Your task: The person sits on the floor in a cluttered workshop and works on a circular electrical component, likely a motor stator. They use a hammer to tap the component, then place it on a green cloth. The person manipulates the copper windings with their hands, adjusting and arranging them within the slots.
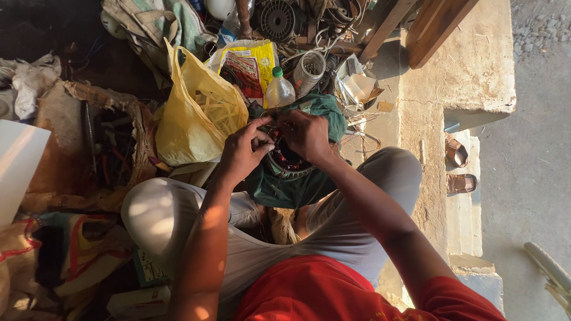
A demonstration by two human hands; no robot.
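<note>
A round metal motor stator with dark reddish copper windings is seen resting on a green cloth in the lap, directly under the fingers of both hands. The left hand is curled, its fingers pinched together on something thin at the winding's upper edge; what is pinched cannot be made out. The right hand is bent over the stator, fingers closed against its top. Just beyond the fingers a clear plastic bottle with a green cap is stood; to their left a yellow plastic bag is slumped
</note>
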